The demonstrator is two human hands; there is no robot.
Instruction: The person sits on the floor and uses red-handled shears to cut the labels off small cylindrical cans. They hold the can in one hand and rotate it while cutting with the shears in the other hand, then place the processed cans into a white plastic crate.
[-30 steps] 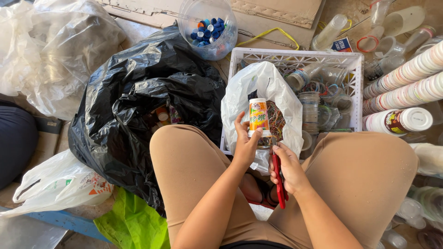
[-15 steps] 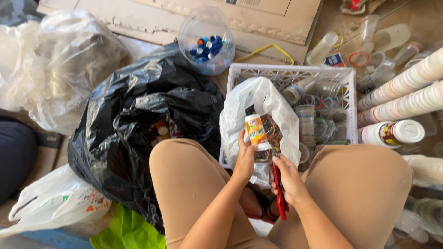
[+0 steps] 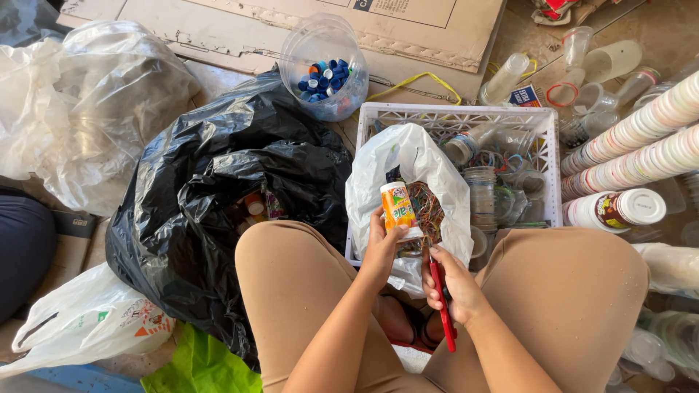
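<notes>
The lower part of the small bottle (image 3: 398,211) is hidden by the fingers of the left hand (image 3: 384,247), and its contents cannot be made out. The blade end of the red-handled cutter (image 3: 441,300) is concealed behind the bottle and the right hand (image 3: 455,285). The interior of the black bag (image 3: 218,196) is largely in shadow; only a few small containers are seen inside.

The bottle, wrapped in an orange, yellow and green label, is gripped by the left hand, closed around its base, directly above the open white bag (image 3: 408,175), in which a tangle of coloured bands is held. The cutter is enclosed in the right hand, fingers wrapped fully round its handle. The white crate (image 3: 550,145) behind the bag is filled with clear plastic cups and bottles. Blue and orange caps are kept in the clear tub (image 3: 325,69).

Compared with half a second earlier, the bottle is held more upright, and the hands remain in the same position above the white bag.
</notes>
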